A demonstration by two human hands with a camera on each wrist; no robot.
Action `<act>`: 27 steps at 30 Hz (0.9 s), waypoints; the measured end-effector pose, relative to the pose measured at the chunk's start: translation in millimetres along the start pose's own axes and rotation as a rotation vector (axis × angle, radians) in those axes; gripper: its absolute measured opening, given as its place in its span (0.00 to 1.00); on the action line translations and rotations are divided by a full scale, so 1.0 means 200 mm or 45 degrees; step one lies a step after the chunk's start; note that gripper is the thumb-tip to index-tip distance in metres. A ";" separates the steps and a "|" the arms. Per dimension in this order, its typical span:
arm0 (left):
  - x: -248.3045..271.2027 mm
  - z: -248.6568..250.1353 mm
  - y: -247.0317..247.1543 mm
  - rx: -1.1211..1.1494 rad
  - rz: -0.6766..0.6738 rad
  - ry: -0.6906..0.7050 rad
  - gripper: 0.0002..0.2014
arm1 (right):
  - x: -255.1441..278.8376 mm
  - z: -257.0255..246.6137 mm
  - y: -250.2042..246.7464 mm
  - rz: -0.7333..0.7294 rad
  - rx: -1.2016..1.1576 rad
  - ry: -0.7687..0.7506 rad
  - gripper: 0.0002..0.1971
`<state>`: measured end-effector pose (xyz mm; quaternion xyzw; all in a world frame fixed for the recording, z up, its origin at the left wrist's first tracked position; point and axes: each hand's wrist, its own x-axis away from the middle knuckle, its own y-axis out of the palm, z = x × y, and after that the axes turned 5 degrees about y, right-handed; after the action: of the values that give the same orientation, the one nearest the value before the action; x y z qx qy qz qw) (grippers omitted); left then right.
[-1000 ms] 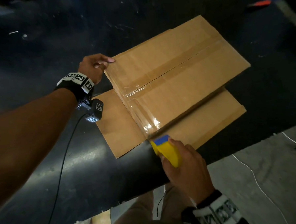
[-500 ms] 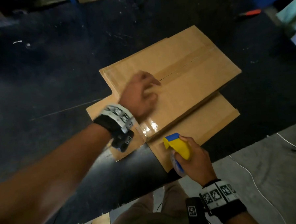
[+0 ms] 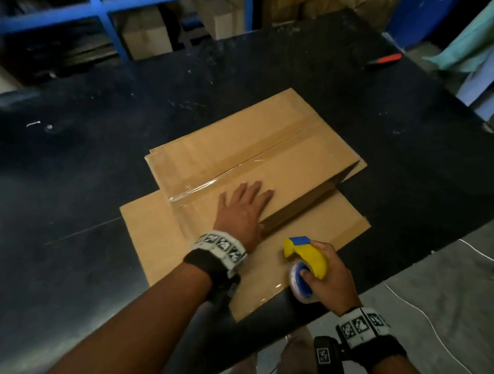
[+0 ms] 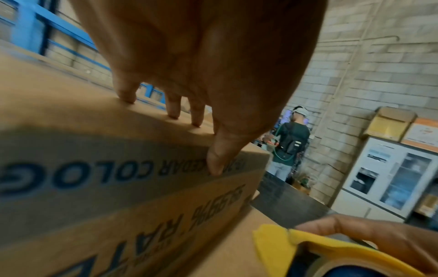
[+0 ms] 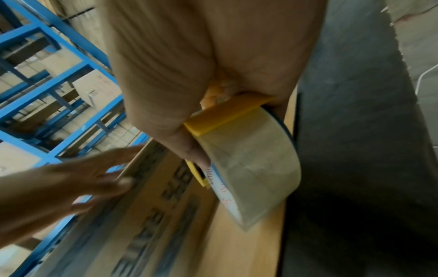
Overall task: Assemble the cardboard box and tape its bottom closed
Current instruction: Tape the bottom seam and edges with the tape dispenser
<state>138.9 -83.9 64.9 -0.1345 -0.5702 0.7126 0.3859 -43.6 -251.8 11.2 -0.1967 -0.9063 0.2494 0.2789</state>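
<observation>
Left hand flat on taped box, right hand holding tape dispenser, black worktop.

Black worktop (image 3: pixel 262 71) carries the cardboard box (image 3: pixel 281 145), bottom side up, lower flaps splayed flat on the worktop toward the near edge. Clear tape (image 3: pixel 194 186) runs along the centre seam and shines at the near-left end. Blue shelving (image 3: pixel 108 11) with cartons stands behind the worktop. Left hand (image 3: pixel 241 213) lies palm down, fingers straight and spread, on the box top by its near edge; thumb touches the printed side wall in the left wrist view. Right hand (image 3: pixel 328 279) curls around the yellow tape dispenser (image 3: pixel 306 255), roll on it, over the near flap. Orange-handled tool (image 3: pixel 385 59), far right on the worktop.
</observation>
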 end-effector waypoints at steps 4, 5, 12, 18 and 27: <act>0.15 -0.18 -0.08 0.026 0.042 -0.088 0.43 | -0.15 0.06 -0.14 0.030 -0.089 0.150 0.26; 0.18 -0.23 -0.08 0.004 0.073 -0.108 0.42 | -0.19 0.08 -0.17 0.050 -0.124 0.162 0.24; 0.21 -0.25 0.04 -0.074 0.323 -0.288 0.41 | -0.56 0.21 -0.39 0.166 -0.285 0.174 0.18; -0.14 0.11 0.08 -0.007 0.406 -0.197 0.41 | -0.83 0.40 -0.53 0.258 -0.040 0.112 0.17; -0.54 0.35 0.17 -0.200 0.350 -0.210 0.41 | -1.02 0.58 -0.69 0.275 0.145 0.051 0.12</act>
<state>153.6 -211.5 28.3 -0.1821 -0.6301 0.7205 0.2253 13.3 -502.3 -77.4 -0.2819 -0.8584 0.3250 0.2792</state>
